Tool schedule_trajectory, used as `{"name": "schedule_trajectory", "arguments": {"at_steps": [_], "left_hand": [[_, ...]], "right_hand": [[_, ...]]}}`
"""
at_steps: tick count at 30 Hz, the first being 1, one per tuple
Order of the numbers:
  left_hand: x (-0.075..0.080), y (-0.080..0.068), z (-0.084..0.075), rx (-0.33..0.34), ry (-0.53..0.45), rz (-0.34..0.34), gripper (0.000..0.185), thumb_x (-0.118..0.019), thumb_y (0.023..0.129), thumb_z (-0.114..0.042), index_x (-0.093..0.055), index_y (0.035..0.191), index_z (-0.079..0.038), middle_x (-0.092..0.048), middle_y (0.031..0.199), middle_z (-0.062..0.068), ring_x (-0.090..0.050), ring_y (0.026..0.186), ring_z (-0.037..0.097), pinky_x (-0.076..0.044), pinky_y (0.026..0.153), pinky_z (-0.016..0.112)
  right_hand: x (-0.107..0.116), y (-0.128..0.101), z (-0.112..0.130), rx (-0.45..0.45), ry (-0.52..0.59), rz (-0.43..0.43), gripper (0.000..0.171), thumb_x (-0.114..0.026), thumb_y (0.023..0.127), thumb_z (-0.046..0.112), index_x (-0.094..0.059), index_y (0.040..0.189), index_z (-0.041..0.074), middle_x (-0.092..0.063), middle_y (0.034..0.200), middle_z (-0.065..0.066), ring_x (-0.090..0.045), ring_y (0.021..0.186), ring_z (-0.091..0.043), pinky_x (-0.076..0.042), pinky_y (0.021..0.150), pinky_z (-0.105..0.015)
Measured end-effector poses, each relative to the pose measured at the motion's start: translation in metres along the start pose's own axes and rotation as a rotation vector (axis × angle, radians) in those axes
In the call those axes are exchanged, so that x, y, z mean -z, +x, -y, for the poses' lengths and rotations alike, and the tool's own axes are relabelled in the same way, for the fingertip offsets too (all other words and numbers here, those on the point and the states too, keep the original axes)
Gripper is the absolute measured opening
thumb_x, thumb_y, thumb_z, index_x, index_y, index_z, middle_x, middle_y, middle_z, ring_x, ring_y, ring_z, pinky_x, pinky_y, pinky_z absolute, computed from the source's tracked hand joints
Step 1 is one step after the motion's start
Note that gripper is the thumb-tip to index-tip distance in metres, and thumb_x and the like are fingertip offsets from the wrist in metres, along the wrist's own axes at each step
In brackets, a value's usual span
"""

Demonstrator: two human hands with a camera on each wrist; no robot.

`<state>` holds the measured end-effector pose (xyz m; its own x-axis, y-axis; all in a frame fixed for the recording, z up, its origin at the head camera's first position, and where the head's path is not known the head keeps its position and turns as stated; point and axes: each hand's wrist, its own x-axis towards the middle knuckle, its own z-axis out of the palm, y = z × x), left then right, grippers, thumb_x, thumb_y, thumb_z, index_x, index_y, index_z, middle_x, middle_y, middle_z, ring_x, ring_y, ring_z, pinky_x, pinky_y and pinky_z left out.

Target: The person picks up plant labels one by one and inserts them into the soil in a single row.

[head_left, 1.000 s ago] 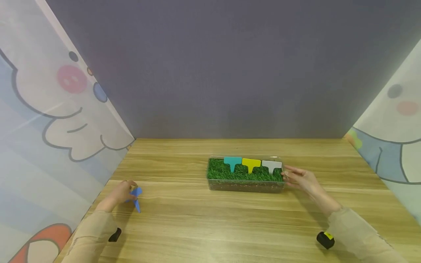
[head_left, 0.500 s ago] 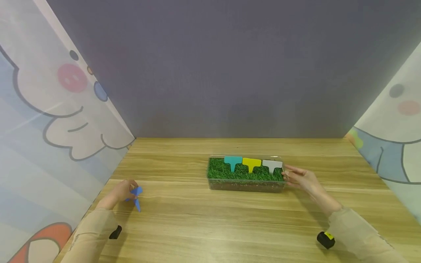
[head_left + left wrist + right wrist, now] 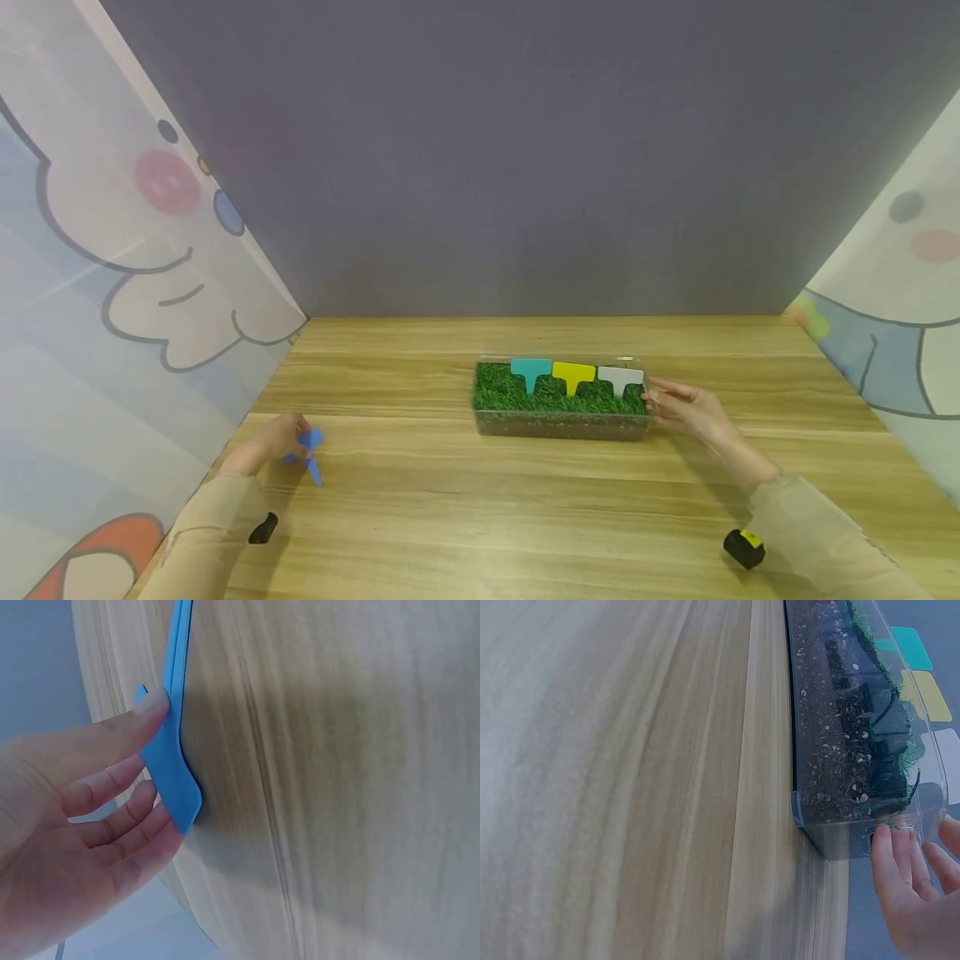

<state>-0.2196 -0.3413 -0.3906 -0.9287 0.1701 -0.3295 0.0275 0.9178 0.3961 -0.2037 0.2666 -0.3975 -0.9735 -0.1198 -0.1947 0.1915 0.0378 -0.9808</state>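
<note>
From the head view, little has changed: the left hand (image 3: 272,443) still pinches the blue tag (image 3: 311,451) low on the desk (image 3: 480,517), and the right hand (image 3: 686,408) stays against the tray (image 3: 558,423) end. At the left wrist, fingers (image 3: 120,735) curl round the tag (image 3: 171,761), thumb on top. At the right wrist, straight fingers (image 3: 889,851) press the tray (image 3: 855,832) wall.

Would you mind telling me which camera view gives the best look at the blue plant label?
The left wrist view: the blue plant label fills the frame edge-on, the left hand pinching its head. The head view shows it small but whole, on the table. The right wrist view misses it.
</note>
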Motion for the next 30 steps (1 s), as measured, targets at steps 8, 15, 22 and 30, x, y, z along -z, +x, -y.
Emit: {"name": "schedule_trajectory", "arguments": {"at_steps": [8, 15, 22, 30], "left_hand": [[-0.001, -0.003, -0.001, -0.018, -0.005, -0.022, 0.043, -0.073, 0.068, -0.007, -0.049, 0.098, 0.013, -0.054, 0.096, 0.026, -0.053, 0.088, 0.040, -0.047, 0.075, 0.046], [-0.003, -0.001, -0.002, -0.007, 0.010, -0.042, 0.043, -0.073, 0.067, -0.005, -0.047, 0.097, 0.012, -0.053, 0.095, 0.027, -0.055, 0.083, 0.035, -0.048, 0.072, 0.044], [-0.006, 0.002, 0.001, -0.023, 0.025, -0.071, 0.038, -0.073, 0.066, -0.001, -0.049, 0.093, 0.010, -0.055, 0.090, 0.020, -0.055, 0.082, 0.034, -0.048, 0.073, 0.044], [-0.004, 0.006, -0.002, -0.151, -0.080, -0.086, 0.021, -0.065, 0.071, 0.005, -0.055, 0.089, 0.007, -0.058, 0.093, 0.027, -0.053, 0.089, 0.043, -0.046, 0.075, 0.049]], "right_hand": [[0.001, 0.000, 0.000, 0.006, -0.004, 0.010, 0.049, -0.057, 0.087, 0.017, -0.037, 0.130, 0.005, -0.065, 0.096, 0.007, -0.061, 0.084, -0.005, -0.049, 0.079, -0.026], [0.001, 0.001, -0.002, 0.010, 0.008, 0.020, 0.042, -0.057, 0.087, 0.016, -0.045, 0.127, 0.013, -0.064, 0.095, 0.009, -0.061, 0.084, -0.005, -0.049, 0.078, -0.025], [0.009, 0.011, -0.013, -0.007, -0.016, 0.020, 0.058, -0.065, 0.079, 0.030, -0.042, 0.130, 0.012, -0.064, 0.099, 0.006, -0.061, 0.086, -0.006, -0.048, 0.079, -0.026], [0.011, 0.013, -0.017, 0.025, 0.000, 0.045, 0.054, -0.064, 0.080, 0.029, -0.045, 0.128, 0.014, -0.064, 0.100, 0.004, -0.062, 0.087, -0.008, -0.049, 0.078, -0.027]]}}
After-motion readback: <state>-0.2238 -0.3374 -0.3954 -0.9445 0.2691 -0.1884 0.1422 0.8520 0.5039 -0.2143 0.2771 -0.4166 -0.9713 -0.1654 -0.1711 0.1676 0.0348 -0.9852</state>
